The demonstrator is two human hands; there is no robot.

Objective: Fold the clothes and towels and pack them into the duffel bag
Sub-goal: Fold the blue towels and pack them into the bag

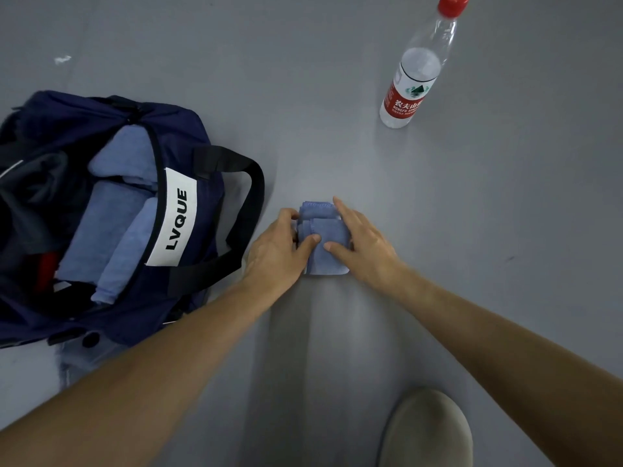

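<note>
Shoe (428, 429) nearest, on grey floor (488, 237). Folded blue towel (328, 230) lies on the floor between 2 hands, long axis running away from the person. Left hand (279, 244): fingers curled round its left edge, thumb on top. Right hand (364, 241): fingers straight along the right edge, thumb pressing down. Open duffel bag (202, 136) sits left of the towel; left hand is nearer. Bottle (413, 72) stands far right.

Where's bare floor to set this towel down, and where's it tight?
Bare floor lies between the folded towel and the water bottle, and right of the right hand. Crowded: the strip between the duffel bag and the left hand; the bag looks nearly full.
</note>
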